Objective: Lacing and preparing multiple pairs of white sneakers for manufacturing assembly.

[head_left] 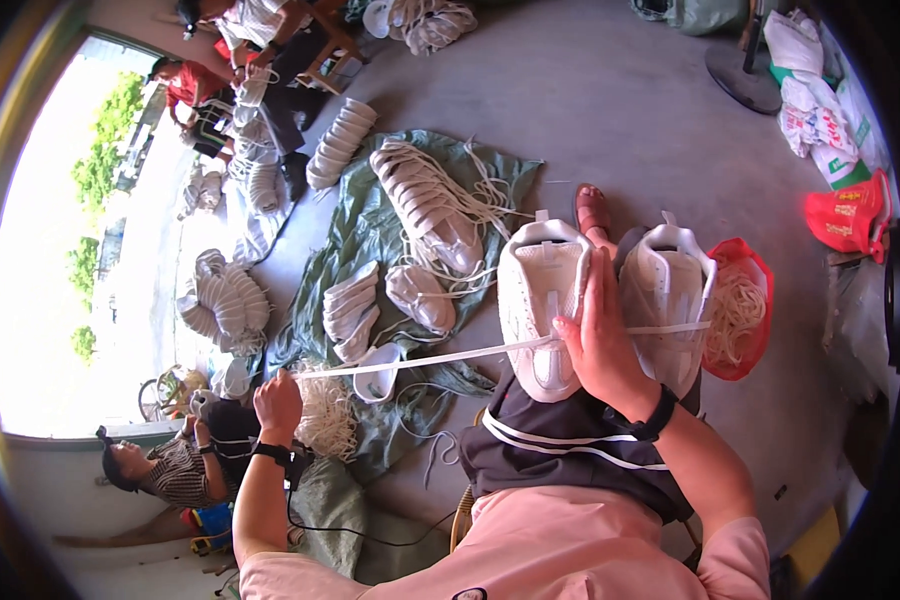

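Note:
Two white sneakers stand side by side over my lap, a left sneaker (542,362) and a right sneaker (667,270). My left hand (278,408) is closed on the end of a flat white shoelace (425,358), stretched taut from the left sneaker. My right hand (607,340) lies along the left sneaker's right side, its fingers straight and together and its thumb over the lacing area; it holds the sneaker steady. Its palm side is hidden. Another stretch of white lace crosses the right sneaker.
A red bag (738,310) of laces sits beside the right sneaker. Stacked shoe uppers (420,195) and a loose lace pile (325,405) lie on and by a green tarp (370,440). Several people sit at the left, one in a striped shirt (180,475). Sacks (820,120) stand at right.

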The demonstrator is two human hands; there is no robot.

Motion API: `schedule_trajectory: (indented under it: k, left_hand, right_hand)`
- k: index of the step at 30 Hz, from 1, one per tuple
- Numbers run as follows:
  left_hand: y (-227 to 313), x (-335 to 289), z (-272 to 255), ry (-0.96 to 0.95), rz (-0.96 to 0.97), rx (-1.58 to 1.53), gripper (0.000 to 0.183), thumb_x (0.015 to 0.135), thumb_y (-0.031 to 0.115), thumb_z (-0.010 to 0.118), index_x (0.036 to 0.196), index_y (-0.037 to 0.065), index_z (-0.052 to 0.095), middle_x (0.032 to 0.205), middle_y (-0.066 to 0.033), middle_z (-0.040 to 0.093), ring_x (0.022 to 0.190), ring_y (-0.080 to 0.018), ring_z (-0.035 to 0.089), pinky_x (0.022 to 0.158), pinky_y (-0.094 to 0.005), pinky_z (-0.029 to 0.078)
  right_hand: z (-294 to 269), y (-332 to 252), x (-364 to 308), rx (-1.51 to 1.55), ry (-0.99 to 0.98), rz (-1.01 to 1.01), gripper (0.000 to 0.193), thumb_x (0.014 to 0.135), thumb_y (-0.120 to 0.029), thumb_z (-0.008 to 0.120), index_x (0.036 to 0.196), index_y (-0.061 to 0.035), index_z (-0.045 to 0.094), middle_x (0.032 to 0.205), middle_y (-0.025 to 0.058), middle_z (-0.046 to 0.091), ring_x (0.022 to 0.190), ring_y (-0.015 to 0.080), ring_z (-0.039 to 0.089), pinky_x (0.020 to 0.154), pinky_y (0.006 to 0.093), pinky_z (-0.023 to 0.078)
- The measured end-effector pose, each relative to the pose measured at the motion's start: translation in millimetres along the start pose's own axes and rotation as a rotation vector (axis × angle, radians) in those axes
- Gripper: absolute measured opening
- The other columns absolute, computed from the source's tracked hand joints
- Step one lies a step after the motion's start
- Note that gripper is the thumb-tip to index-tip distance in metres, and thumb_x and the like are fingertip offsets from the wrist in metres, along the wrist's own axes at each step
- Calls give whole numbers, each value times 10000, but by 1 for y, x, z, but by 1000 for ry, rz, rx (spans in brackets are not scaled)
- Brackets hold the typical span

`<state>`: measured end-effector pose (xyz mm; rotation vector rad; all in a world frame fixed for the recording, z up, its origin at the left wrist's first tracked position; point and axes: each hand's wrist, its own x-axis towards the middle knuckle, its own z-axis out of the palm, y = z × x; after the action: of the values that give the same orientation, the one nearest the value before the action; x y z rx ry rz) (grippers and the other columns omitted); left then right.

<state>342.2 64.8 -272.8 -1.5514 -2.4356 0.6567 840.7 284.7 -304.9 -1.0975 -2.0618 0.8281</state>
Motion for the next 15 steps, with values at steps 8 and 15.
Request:
schedule_trajectory:
  k: [8, 15]
  left_hand:
    - [-51, -13, -19, -72, -150, 55, 184, 951, 195, 500, 934, 54, 618, 830, -179, 741, 784, -370, 734, 715, -488, 570]
    - [-85, -31, -20, -115, -313, 86, 218, 958, 210, 483, 967, 51, 632, 866, -194, 747, 830, -381, 739, 743, -492, 578]
  right_hand:
    - [2, -10, -5, -17, 7, -4, 807, 1002, -149, 568, 1561, 128, 56, 1586, 406, 131, 1488, 541, 190, 1233, 525, 201]
    - [-1, -16, -8, -29, 24, -32, 797, 1002, -141, 568, 1556, 139, 69, 1588, 393, 156, 1493, 533, 188, 1235, 524, 193]
